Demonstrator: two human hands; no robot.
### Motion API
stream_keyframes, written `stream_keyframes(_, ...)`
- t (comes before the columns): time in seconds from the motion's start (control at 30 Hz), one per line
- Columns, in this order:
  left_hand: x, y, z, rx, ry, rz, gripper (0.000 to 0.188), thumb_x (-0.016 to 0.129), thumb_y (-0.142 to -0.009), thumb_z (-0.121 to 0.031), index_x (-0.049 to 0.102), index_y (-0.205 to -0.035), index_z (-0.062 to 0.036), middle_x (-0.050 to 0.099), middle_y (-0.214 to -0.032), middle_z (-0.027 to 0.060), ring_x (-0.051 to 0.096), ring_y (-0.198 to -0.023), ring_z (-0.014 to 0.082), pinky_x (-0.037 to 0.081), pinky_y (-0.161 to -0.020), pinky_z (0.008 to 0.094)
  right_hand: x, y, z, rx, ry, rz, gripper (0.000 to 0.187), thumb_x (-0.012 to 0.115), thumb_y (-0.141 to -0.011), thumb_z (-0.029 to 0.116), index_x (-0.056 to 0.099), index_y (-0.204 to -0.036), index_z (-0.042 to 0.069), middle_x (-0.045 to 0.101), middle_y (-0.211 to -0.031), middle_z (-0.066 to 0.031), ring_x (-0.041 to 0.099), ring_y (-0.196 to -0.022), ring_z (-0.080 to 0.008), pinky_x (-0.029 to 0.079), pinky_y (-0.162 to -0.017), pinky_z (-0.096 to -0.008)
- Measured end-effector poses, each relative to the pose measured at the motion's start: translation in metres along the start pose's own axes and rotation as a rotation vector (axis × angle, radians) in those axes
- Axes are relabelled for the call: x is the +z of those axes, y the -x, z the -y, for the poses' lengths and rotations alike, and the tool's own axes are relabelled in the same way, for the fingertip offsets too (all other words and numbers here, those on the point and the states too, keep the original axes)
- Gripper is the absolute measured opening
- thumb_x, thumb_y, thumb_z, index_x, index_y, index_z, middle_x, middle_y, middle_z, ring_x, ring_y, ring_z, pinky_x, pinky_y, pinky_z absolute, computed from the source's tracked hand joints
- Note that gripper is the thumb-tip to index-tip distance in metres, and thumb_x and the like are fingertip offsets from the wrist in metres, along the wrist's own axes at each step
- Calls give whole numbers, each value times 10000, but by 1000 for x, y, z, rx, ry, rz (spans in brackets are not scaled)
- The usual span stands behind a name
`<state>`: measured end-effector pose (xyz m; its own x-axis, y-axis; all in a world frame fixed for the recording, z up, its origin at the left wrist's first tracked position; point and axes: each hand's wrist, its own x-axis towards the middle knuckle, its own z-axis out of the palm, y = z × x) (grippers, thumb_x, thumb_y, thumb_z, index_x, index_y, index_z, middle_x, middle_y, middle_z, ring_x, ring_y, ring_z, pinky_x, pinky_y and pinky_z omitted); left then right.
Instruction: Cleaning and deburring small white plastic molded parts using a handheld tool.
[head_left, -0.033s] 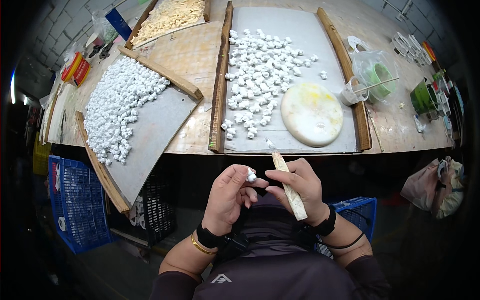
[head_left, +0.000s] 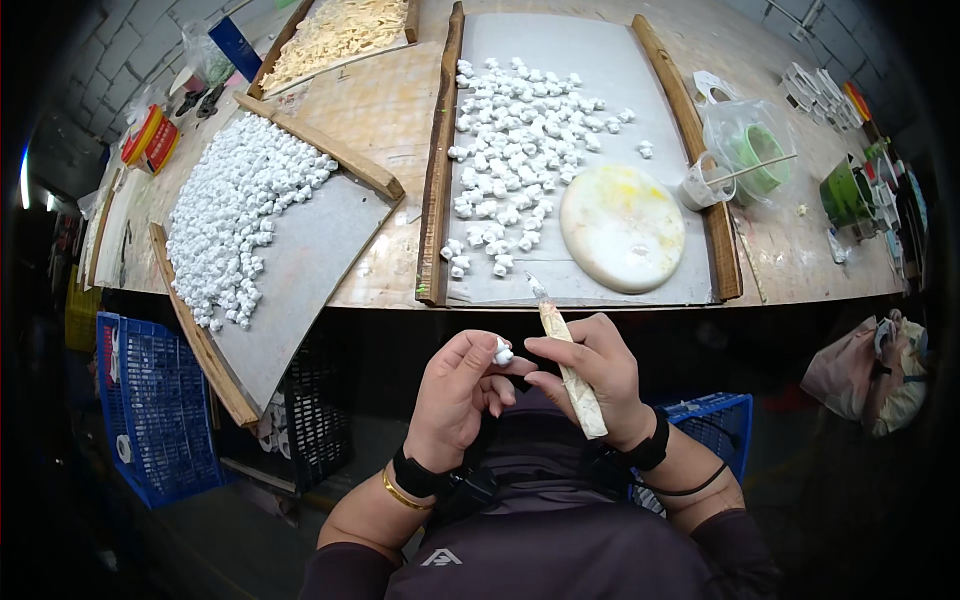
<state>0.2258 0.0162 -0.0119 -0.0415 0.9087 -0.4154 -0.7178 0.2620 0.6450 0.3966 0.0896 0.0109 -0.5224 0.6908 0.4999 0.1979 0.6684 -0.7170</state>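
Observation:
In front of my torso, my left hand (head_left: 450, 392) pinches a small white knobbly piece (head_left: 503, 354) between thumb and fingers. Close on its right, my right hand (head_left: 608, 378) grips a slim tool with a tape-wrapped cream handle (head_left: 583, 405). Its narrow greyish tip points up and away, by the table's front edge; whether it is a blade or a brush I cannot tell. The tool and the white piece are apart. Beyond my hands, many similar white pieces (head_left: 515, 160) lie scattered on a paper-covered board (head_left: 560, 40) beside a round whitish slab with yellow stains (head_left: 622, 228).
Wooden strips (head_left: 441, 170) border the board. To the left, a second board (head_left: 305, 230) heaped with white pieces juts past the table edge. At right stand a white cup (head_left: 697, 185) with a stick and a green cup (head_left: 765, 160). Blue crates (head_left: 160, 400) sit below.
My right hand and the tool have shifted very slightly left, toward my left hand. My left hand and the white piece look unmoved.

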Motion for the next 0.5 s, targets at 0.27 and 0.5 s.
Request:
stream_keyframes(0.27,2,1,3,-11,28,6,246,525,-982,-268,582,-968,-29,638,-827,84,581,-580,117,442,-460,188,11,-6,-5,-49,58,25,374,778,-677,122,675,-1034,80,608,-866,-61,560,-752,-241,443,-668,-341)
stream_keyframes(0.5,1,-1,-3,-164,155,50,326,471,-1001,-324,564,-974,-12,577,-746,74,438,-523,82,368,-444,200,-6,5,-3,54,-204,30,339,723,-765,128,664,-1084,28,610,-875,-76,556,-752,-224,447,-691,-306)
